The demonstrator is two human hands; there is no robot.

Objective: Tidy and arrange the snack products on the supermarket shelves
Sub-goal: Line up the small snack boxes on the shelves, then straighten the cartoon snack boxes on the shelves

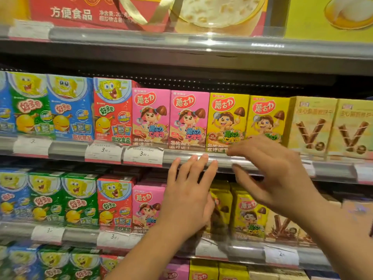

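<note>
Both hands reach up to the shelf rail (201, 156). The left hand (187, 190) has straight, spread fingers; the right hand (276, 174), blurred, has loosely bent fingers, holding nothing, near the yellow boxes (228, 118).

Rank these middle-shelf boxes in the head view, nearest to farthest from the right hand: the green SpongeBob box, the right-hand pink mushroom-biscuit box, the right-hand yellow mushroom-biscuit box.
1. Right-hand yellow mushroom-biscuit box: just above the right hand, its bottom edge hidden behind the fingers.
2. Right-hand pink mushroom-biscuit box: left of the hand.
3. Green SpongeBob box: far left.
</note>
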